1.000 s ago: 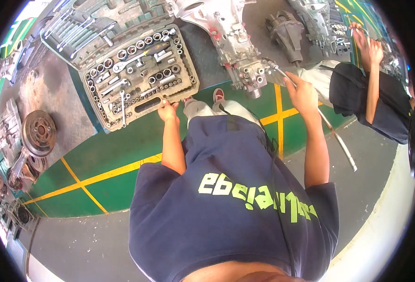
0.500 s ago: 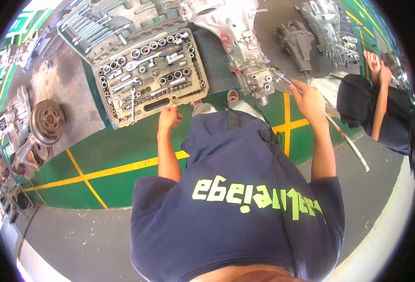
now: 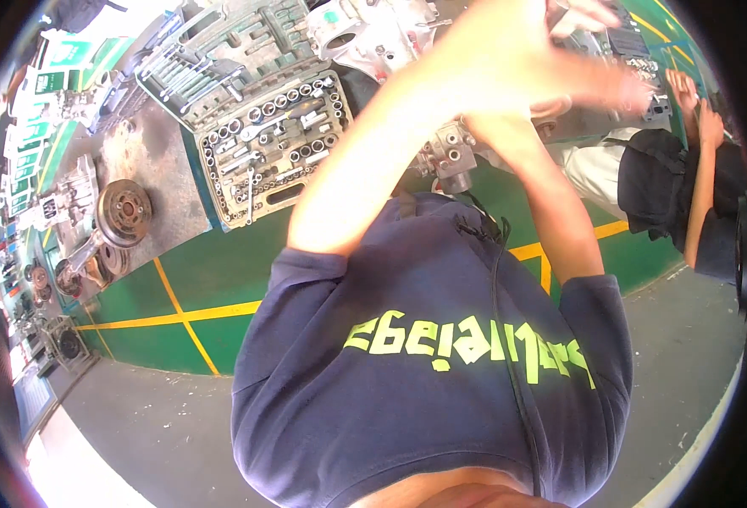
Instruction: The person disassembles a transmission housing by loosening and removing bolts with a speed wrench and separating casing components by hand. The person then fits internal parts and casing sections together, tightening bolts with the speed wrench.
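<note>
Both hands up in front of the housing, bar out of sight

The gearbox housing lies at the near edge of the bench, its lower end jutting past that edge and its middle hidden by the arms. A moment ago the right hand gripped a long metal bar at that end; now no bar can be made out, so work there looks paused.

The left hand has swung from beside the tool case to high before the camera, blurred, fingers spread wide with nothing seen in them. The right forearm rises behind it; the right hand is mostly covered, and I cannot tell its grip.

Left of the housing, the open tool case sits along the near edge. By the right rim of the view stands a co-worker.
</note>
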A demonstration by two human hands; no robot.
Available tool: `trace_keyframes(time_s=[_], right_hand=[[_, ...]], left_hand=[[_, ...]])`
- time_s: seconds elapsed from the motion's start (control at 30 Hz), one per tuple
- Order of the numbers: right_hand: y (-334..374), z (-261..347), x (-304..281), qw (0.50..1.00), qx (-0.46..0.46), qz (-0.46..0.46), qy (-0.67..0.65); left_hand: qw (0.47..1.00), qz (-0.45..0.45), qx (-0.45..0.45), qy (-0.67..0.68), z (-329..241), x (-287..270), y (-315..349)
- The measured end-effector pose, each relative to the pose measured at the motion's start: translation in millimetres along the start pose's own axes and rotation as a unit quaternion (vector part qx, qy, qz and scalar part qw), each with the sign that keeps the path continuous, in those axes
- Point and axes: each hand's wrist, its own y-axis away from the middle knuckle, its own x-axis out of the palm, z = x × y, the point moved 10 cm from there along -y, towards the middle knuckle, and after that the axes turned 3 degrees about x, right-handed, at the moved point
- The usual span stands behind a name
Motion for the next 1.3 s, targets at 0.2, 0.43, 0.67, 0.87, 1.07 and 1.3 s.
trace_keyframes(time_s=[0.2,0.43,0.67,0.87,1.07,1.3], right_hand=[[47.6,-6.4,-72.2,0.983,-0.146,-0.096,-0.054],[126.1,-125.1,-124.5,0.639,0.182,-0.465,-0.585],[91.4,-146.6,-104.5,0.619,0.209,-0.512,-0.558],[87.5,-164.3,-93.3,0.606,0.155,-0.465,-0.627],[106.7,-154.2,-117.6,0.738,0.166,-0.473,-0.453],[105.6,-100.8,-139.7,0.836,0.19,-0.483,-0.177]], left_hand=[[0.956,-0.012,-0.22,0.196,60.3,43.8,-36.0],[0.948,-0.047,-0.281,-0.143,72.1,51.1,-24.3],[0.962,-0.072,-0.219,-0.146,47.6,78.2,-51.2],[0.955,-0.062,-0.276,0.094,78.2,99.2,-40.9],[0.965,-0.065,-0.255,0.007,76.5,99.1,-20.2],[0.821,-0.33,0.09,-0.457,-34.3,101.7,-25.8]])
